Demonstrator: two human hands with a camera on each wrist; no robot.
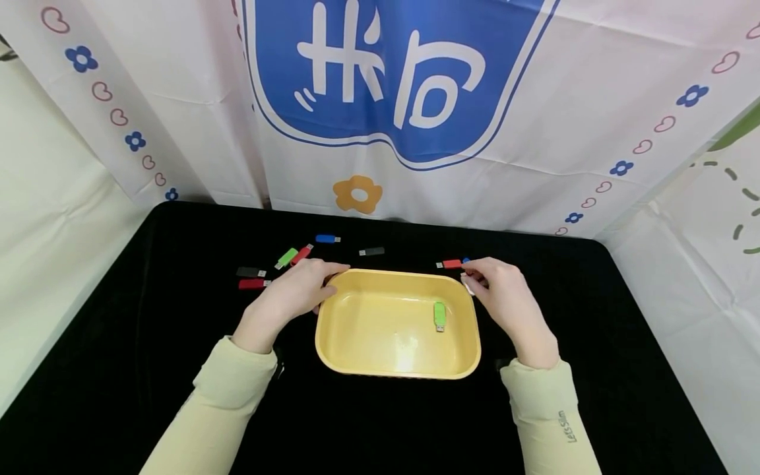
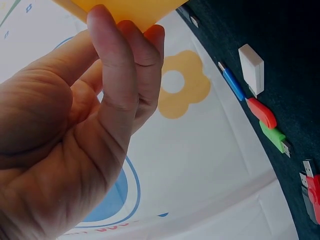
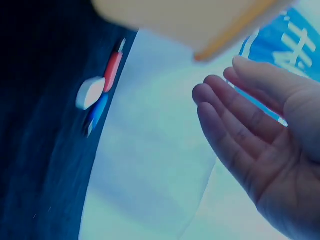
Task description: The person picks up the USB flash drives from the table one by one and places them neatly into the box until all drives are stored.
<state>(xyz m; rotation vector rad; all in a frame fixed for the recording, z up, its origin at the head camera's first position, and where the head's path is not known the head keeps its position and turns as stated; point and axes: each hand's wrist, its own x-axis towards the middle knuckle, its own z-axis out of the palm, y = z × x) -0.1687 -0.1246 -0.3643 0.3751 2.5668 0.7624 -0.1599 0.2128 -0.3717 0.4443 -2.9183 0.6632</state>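
A yellow plastic basin (image 1: 398, 277) stands on the black table with one green USB stick (image 1: 439, 316) inside it. My left hand (image 1: 297, 290) grips the basin's back left corner; the left wrist view shows its fingertips against the wall. Off the back right corner, my right hand (image 1: 505, 297) hovers with loosely bent fingers and nothing between them in the right wrist view. Beside its fingertips are a red USB stick (image 1: 452, 264), a blue one (image 3: 98, 112) and a white one (image 3: 90, 93), partly hidden in the head view.
Left of the basin lie green (image 1: 286, 258), red (image 1: 301, 254), blue (image 1: 325, 239) and black (image 1: 248, 272) USB sticks, plus another red one (image 1: 252, 284). A black stick (image 1: 374, 251) lies behind the basin. A white one (image 2: 252, 70) shows only in the left wrist view. A printed cloth (image 1: 208, 145) hangs behind.
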